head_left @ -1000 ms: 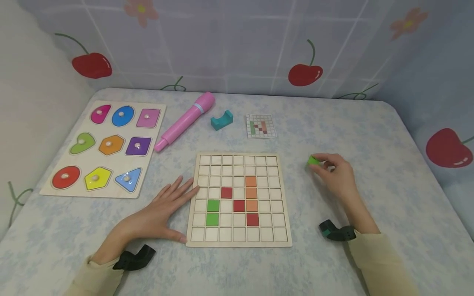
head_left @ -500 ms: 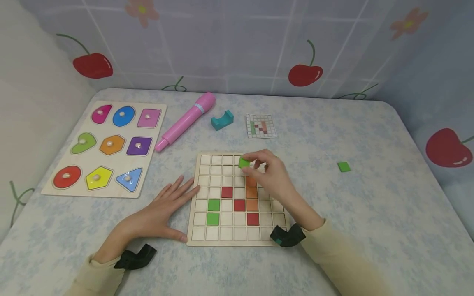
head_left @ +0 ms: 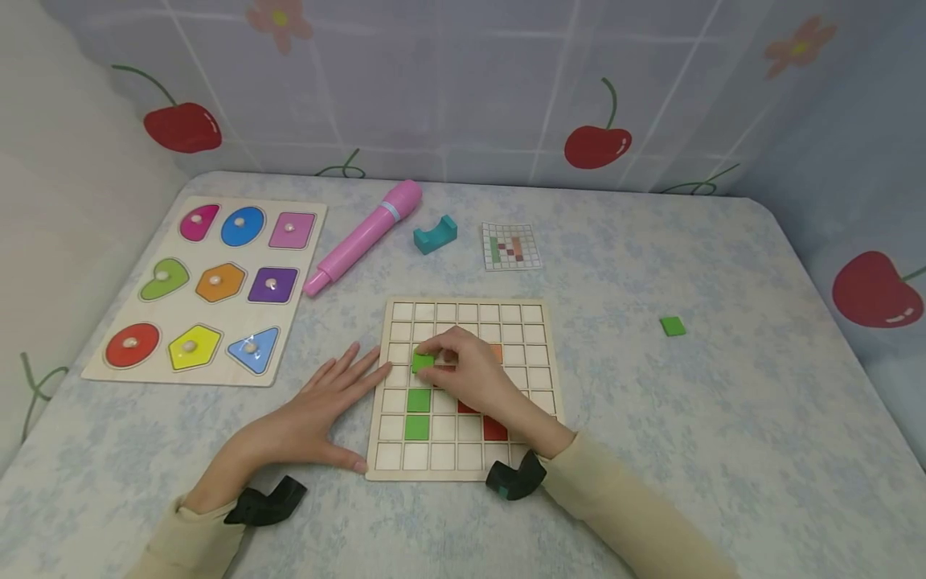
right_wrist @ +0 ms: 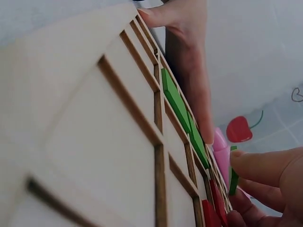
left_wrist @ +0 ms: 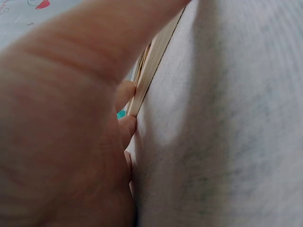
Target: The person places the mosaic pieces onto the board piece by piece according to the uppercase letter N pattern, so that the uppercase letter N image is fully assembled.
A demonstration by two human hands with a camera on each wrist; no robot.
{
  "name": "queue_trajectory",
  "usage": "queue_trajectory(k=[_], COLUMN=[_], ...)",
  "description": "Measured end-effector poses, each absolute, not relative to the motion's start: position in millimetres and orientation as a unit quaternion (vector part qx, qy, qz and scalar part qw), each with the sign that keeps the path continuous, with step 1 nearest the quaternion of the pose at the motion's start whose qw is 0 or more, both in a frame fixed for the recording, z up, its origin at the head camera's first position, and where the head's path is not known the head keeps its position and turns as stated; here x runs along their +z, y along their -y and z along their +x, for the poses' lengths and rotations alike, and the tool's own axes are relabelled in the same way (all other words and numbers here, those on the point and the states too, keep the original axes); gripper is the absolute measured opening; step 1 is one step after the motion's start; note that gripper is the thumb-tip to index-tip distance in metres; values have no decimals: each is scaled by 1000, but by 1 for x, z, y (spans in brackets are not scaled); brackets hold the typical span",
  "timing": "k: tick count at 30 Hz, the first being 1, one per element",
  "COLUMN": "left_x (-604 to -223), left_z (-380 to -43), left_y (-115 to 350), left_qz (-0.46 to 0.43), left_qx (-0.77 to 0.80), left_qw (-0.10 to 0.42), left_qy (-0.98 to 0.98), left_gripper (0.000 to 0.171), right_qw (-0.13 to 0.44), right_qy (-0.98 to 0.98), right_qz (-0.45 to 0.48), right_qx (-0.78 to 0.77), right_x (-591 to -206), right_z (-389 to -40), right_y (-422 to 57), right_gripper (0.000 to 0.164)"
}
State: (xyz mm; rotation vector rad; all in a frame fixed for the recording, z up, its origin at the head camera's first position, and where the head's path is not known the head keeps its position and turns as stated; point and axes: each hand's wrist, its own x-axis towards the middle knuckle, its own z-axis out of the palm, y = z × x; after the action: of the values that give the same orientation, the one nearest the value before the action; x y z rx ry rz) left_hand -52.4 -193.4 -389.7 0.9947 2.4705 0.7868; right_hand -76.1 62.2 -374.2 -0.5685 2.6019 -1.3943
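Note:
A wooden grid board [head_left: 442, 455] lies in the middle of the table, with green, red and orange square tiles set in some cells. My right hand [head_left: 473, 374] pinches a green tile [head_left: 423, 363] between thumb and fingers, over the second column, above two green tiles [head_left: 417, 413] in that column. In the right wrist view the pinched tile [right_wrist: 234, 172] is tilted on edge, apart from the board. My left hand [head_left: 311, 418] lies spread on the table, its fingertips and thumb at the board's left edge. Part of the orange and red tiles is hidden behind my right hand.
A loose green tile [head_left: 673, 326] lies to the right. Behind the board are a small printed pattern card [head_left: 511, 247], a teal arched block [head_left: 436, 235] and a pink microphone-like stick [head_left: 365, 237]. A knobbed shape puzzle [head_left: 206, 289] lies at the left.
My right hand has carried the green tile left from the table's right side, across the board's upper part, then down to the second column. My left hand stays at the board's edge.

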Motion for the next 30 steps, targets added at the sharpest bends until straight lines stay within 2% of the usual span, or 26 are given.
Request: queue_trajectory(k=[11,20,30], left_x=[-388,-387,-387], left_z=[-52,-52,-52], left_y=[192,192,192], left_qz=[348,349,350], left_qx=[276,277,278], left_qw=[189,188,187], left_qy=[-876,-875,-875], left_gripper=[115,115,116], right_qw=[33,10,8], right_qy=[-899,-912,-898], right_qz=[-228,-241,-223], right_qx=[-373,-333,-379], right_x=[-379,-377,-360], right_z=[-72,-68,-75], right_y=[-58,-57,-71], right_gripper=[28,24,18])
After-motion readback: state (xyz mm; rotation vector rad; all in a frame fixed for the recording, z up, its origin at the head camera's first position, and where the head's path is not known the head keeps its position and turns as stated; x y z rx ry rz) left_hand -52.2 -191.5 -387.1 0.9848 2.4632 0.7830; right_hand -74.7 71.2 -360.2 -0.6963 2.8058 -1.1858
